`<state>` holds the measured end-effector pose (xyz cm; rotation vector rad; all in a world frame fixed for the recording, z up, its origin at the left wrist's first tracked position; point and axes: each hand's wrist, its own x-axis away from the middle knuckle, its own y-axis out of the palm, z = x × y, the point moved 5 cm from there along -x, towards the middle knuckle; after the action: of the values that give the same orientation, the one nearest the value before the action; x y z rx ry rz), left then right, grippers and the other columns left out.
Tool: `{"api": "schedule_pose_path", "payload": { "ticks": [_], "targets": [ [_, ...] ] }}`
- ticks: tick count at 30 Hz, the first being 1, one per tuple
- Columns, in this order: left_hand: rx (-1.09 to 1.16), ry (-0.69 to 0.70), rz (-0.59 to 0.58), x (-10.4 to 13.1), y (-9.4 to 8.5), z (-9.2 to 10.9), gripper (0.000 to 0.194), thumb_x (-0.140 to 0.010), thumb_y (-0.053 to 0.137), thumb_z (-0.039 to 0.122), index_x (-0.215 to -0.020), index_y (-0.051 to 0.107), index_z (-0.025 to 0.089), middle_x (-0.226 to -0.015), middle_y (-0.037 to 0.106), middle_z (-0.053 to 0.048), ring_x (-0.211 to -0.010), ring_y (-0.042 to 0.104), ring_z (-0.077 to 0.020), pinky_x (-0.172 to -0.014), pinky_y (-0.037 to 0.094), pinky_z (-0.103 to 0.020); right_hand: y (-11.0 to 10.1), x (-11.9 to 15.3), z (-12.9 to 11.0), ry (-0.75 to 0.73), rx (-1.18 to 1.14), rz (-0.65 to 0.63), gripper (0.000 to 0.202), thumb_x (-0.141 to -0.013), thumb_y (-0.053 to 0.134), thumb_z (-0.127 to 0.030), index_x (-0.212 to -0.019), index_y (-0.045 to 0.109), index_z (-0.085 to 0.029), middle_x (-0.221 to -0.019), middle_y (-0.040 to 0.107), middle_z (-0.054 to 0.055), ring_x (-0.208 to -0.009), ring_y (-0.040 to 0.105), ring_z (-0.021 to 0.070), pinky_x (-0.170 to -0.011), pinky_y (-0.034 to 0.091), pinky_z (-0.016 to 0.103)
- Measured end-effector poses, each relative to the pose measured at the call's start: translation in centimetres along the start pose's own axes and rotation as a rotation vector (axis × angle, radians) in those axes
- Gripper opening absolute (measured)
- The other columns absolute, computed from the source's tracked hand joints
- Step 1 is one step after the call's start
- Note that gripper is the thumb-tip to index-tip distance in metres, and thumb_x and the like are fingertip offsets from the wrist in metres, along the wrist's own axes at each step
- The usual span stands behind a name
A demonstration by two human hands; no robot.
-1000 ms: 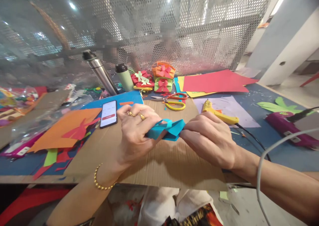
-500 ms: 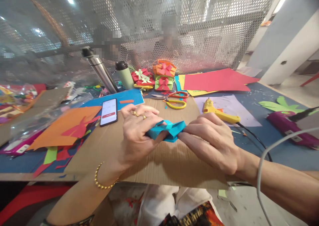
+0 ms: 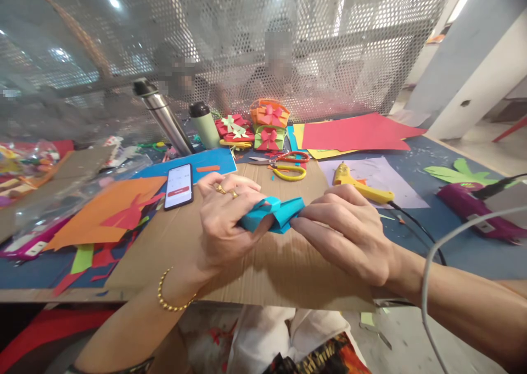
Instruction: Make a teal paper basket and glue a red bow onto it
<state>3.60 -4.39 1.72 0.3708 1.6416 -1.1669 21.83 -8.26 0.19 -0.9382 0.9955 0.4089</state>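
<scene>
A small folded piece of blue paper (image 3: 284,216), box-like with flaps, is held between both hands above a sheet of brown cardboard (image 3: 255,275). My left hand (image 3: 228,220) is closed around its left side, with the thumb below and fingers over the top; rings show on the fingers. My right hand (image 3: 346,231) pinches the paper's right end between thumb and fingers; the fingertips partly hide that end. Just beyond the right hand lies a yellow hot glue gun (image 3: 362,189) on a lilac sheet (image 3: 405,190). Scissors (image 3: 290,172) with orange and yellow handles lie beyond the paper.
A phone (image 3: 178,186) lies left of the hands by an orange sheet (image 3: 107,209). Behind stand a steel flask (image 3: 167,118), a green bottle (image 3: 205,127) and small paper boxes with bows (image 3: 269,138). A red sheet (image 3: 358,133) lies at the back right. A grey cable (image 3: 428,286) crosses my right forearm.
The right end of the blue paper has tilted slightly, its flap now lying nearer the right fingertips. Both hands keep their grip almost in the same place.
</scene>
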Motion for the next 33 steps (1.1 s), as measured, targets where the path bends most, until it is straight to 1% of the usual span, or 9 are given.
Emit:
{"api": "schedule_pose_path", "payload": {
  "ticks": [2, 3, 7, 9, 14, 18, 24, 27, 33],
  "targets": [
    [0.004, 0.001, -0.004, 0.0, 0.0, 0.0, 0.015, -0.098, 0.068, 0.028, -0.084, 0.065, 0.025, -0.074, 0.077, 0.005, -0.087, 0.078, -0.0230, -0.093, 0.038, -0.048, 0.1, 0.2, 0.1, 0.028, 0.009, 0.053, 0.036, -0.111, 0.031, -0.017, -0.112, 0.066, -0.021, -0.095, 0.071, 0.007, -0.077, 0.060, 0.0174, -0.073, 0.043, 0.038],
    [0.006, 0.002, -0.008, 0.0, 0.0, 0.1, 0.015, -0.098, 0.068, 0.028, -0.084, 0.065, 0.025, -0.074, 0.077, 0.005, -0.086, 0.078, -0.0228, -0.093, 0.038, -0.048, 0.1, 0.2, 0.1, 0.028, 0.010, 0.049, 0.036, -0.111, 0.032, -0.017, -0.112, 0.067, -0.021, -0.096, 0.070, 0.007, -0.077, 0.060, 0.0174, -0.073, 0.043, 0.038],
    [0.002, 0.009, -0.029, -0.1, 0.0, 0.4, 0.014, -0.099, 0.067, 0.026, -0.085, 0.065, 0.025, -0.077, 0.078, 0.004, -0.085, 0.077, -0.0218, -0.093, 0.039, -0.048, -0.1, -0.2, 0.1, -0.025, 0.008, -0.080, 0.035, -0.109, 0.035, -0.013, -0.113, 0.069, -0.019, -0.098, 0.072, 0.008, -0.080, 0.060, 0.0176, -0.074, 0.045, 0.037],
    [0.011, -0.009, -0.040, -0.2, 0.0, 0.3, 0.012, -0.098, 0.066, 0.024, -0.086, 0.066, 0.025, -0.080, 0.079, 0.003, -0.085, 0.077, -0.0214, -0.094, 0.040, -0.048, -0.4, -0.3, 0.2, -0.033, 0.009, -0.113, 0.032, -0.107, 0.039, -0.012, -0.114, 0.070, -0.019, -0.098, 0.073, 0.008, -0.080, 0.061, 0.0175, -0.074, 0.045, 0.037],
    [0.023, -0.079, -0.037, -0.2, 0.0, -0.4, 0.008, -0.095, 0.070, 0.023, -0.087, 0.069, 0.025, -0.087, 0.081, 0.001, -0.084, 0.076, -0.0206, -0.099, 0.043, -0.046, -0.2, -0.3, 0.4, -0.016, 0.038, -0.058, 0.026, -0.103, 0.047, -0.006, -0.111, 0.068, -0.019, -0.090, 0.072, 0.004, -0.074, 0.057, 0.0162, -0.070, 0.043, 0.036],
    [0.045, -0.112, -0.099, -0.2, 0.2, -0.9, 0.007, -0.095, 0.070, 0.024, -0.088, 0.072, 0.025, -0.088, 0.080, 0.001, -0.085, 0.074, -0.0206, -0.101, 0.045, -0.047, 0.3, -0.1, 0.7, 0.031, 0.061, 0.037, 0.017, -0.104, 0.053, -0.006, -0.109, 0.065, -0.017, -0.089, 0.072, 0.004, -0.070, 0.053, 0.0147, -0.067, 0.039, 0.035],
    [0.114, -0.152, -0.149, -0.4, 0.5, -1.5, 0.013, -0.098, 0.068, 0.025, -0.086, 0.072, 0.024, -0.084, 0.077, 0.002, -0.079, 0.069, -0.0180, -0.096, 0.048, -0.044, 0.8, 0.3, 1.1, 0.071, 0.058, 0.053, 0.014, -0.105, 0.056, -0.007, -0.107, 0.063, -0.018, -0.087, 0.072, 0.003, -0.072, 0.059, 0.0146, -0.068, 0.039, 0.035],
    [0.104, -0.136, -0.158, -0.4, 0.7, -1.7, 0.019, -0.101, 0.068, 0.028, -0.083, 0.072, 0.023, -0.079, 0.074, 0.003, -0.073, 0.065, -0.0156, -0.092, 0.050, -0.040, 0.9, 0.3, 1.3, 0.093, 0.056, 0.063, 0.013, -0.103, 0.059, -0.006, -0.104, 0.063, -0.019, -0.084, 0.070, 0.002, -0.071, 0.059, 0.0146, -0.068, 0.039, 0.035],
    [0.095, -0.077, -0.107, -0.2, 0.8, -2.3, 0.029, -0.103, 0.066, 0.031, -0.076, 0.070, 0.022, -0.072, 0.072, 0.004, -0.067, 0.063, -0.0133, -0.090, 0.048, -0.039, 1.1, 0.4, 1.5, 0.101, 0.049, 0.067, 0.015, -0.101, 0.062, -0.005, -0.105, 0.064, -0.020, -0.084, 0.071, 0.001, -0.072, 0.060, 0.0150, -0.069, 0.040, 0.034]
  ]
}}
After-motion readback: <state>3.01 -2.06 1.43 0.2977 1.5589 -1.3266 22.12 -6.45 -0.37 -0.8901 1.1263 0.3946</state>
